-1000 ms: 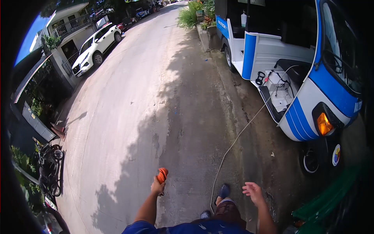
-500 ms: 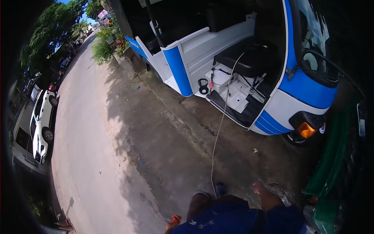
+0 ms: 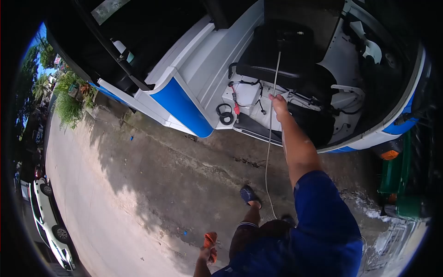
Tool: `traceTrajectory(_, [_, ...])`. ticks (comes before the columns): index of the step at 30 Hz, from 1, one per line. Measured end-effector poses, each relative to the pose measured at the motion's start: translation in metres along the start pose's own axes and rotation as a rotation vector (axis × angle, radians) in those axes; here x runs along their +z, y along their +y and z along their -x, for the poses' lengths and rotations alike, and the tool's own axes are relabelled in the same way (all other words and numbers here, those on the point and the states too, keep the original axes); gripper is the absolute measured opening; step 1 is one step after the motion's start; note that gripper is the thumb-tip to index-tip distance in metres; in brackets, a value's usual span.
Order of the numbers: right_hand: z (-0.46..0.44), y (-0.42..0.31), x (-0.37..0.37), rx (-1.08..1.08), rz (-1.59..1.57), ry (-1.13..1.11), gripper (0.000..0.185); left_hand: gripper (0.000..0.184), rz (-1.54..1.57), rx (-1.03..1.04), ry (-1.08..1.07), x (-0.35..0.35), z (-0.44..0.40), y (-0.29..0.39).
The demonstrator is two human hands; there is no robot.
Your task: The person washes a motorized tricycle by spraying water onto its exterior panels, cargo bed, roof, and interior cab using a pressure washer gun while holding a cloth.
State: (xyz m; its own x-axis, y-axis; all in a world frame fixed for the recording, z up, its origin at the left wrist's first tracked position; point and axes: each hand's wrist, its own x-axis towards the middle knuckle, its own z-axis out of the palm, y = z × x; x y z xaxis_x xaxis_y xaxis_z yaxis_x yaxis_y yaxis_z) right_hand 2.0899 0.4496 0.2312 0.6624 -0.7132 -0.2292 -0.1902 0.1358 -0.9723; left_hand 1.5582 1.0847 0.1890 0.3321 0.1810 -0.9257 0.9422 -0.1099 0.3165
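Note:
My right hand (image 3: pixel 278 104) reaches forward into the front of a blue-and-white three-wheeler (image 3: pixel 182 99). Its fingers are closed at a thin pale hose (image 3: pixel 268 161), which runs from the black seat (image 3: pixel 270 69) down to the ground by my feet. A dark end fitting lies on the seat. Low at my left side, my left hand (image 3: pixel 204 253) is closed around a crumpled orange cloth (image 3: pixel 210 242). Just left of the right hand sits a white box (image 3: pixel 247 93) with red and black cables. Two black rings (image 3: pixel 225 114) rest on the floor ledge beside it.
The three-wheeler's white sill and side panel border the cab opening. A green structure (image 3: pixel 394 177) stands at the right. At the far left, a white car (image 3: pixel 48 221) is parked along the pale road (image 3: pixel 110 221). Plants (image 3: pixel 69 108) grow beyond the vehicle's rear.
I have stepped closer to the three-wheeler, and the view has turned. My right hand has moved from beside my body forward to the hose. The orange cloth stays in my left hand.

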Motion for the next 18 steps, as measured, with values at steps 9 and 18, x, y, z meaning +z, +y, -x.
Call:
traceTrajectory(9, [0.243, -0.093, -0.039, -0.214, -0.421, -0.406, 0.027, 0.050, 0.281, 0.616, -0.940, 0.084, 0.026, 0.411])
traceTrajectory(18, [0.673, 0.035, -0.206, 0.025, -0.128, -0.319, 0.033, 0.029, 0.647, 0.257, -1.330, 0.277, 0.088, 0.338])
